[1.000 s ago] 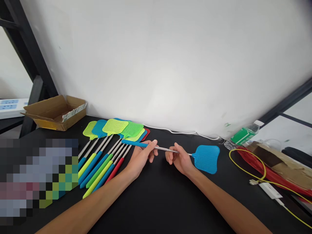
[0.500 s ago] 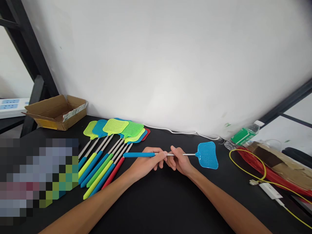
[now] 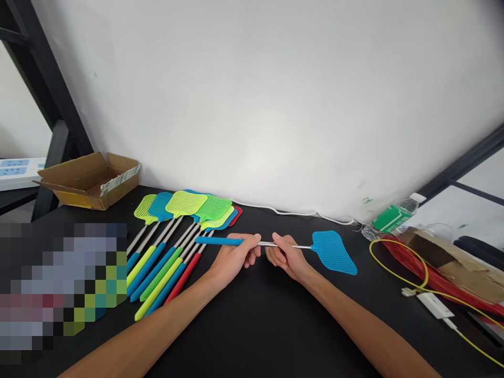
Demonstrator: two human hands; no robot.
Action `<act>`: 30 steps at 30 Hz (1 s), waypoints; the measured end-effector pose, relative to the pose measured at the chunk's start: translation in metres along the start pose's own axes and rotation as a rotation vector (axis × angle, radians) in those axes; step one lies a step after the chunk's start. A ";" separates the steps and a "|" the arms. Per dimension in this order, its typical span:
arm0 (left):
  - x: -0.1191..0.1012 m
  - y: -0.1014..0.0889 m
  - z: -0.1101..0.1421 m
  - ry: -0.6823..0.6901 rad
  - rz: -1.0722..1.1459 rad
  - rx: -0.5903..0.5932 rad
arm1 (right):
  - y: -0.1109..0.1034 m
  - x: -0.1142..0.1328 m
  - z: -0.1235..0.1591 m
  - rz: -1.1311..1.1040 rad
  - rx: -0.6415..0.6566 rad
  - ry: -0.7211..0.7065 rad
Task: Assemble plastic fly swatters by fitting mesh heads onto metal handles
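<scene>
A blue fly swatter (image 3: 333, 251) with a blue handle and a thin metal shaft is held level above the black table (image 3: 255, 325). My left hand (image 3: 234, 257) is closed on the end of its blue handle. My right hand (image 3: 286, 257) pinches the metal shaft close to the left hand. The mesh head points right and is tilted nearly flat. To the left lies a row of several fly swatters (image 3: 177, 241) in green, yellow, blue and red, heads toward the wall.
An open cardboard box (image 3: 88, 178) sits at the back left. A water bottle (image 3: 394, 216), a yellow cable (image 3: 417, 273), a white adapter (image 3: 433, 305) and red and brown packaging (image 3: 452, 262) lie at the right. A white cable runs along the wall (image 3: 299, 213).
The swatter's shaft has drawn shorter and then out a little, with my hands moving together and slightly apart. The mesh head has turned from facing up to lying nearly flat.
</scene>
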State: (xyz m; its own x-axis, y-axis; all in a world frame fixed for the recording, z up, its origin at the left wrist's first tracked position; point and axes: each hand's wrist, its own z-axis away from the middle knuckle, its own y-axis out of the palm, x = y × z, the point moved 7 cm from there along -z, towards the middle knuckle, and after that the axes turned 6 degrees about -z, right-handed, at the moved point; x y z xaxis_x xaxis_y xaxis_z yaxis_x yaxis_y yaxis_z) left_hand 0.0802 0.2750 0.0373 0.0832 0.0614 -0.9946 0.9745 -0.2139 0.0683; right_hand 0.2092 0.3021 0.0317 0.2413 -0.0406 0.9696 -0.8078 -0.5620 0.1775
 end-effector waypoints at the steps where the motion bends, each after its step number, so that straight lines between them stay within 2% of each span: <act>1: 0.000 0.000 0.000 0.000 0.000 -0.005 | 0.000 0.000 0.000 0.000 -0.004 -0.001; 18: 0.005 -0.008 0.000 -0.041 -0.042 -0.112 | 0.000 0.001 -0.001 0.023 -0.027 0.002; 30: 0.005 -0.010 0.000 -0.026 -0.042 -0.132 | 0.000 0.002 -0.001 -0.005 -0.028 0.006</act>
State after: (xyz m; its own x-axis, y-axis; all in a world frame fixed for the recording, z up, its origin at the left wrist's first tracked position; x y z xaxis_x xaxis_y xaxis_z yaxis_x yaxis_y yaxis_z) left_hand 0.0707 0.2779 0.0314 0.0377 0.0421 -0.9984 0.9961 -0.0815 0.0342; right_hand 0.2094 0.3025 0.0336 0.2419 -0.0330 0.9697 -0.8214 -0.5390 0.1866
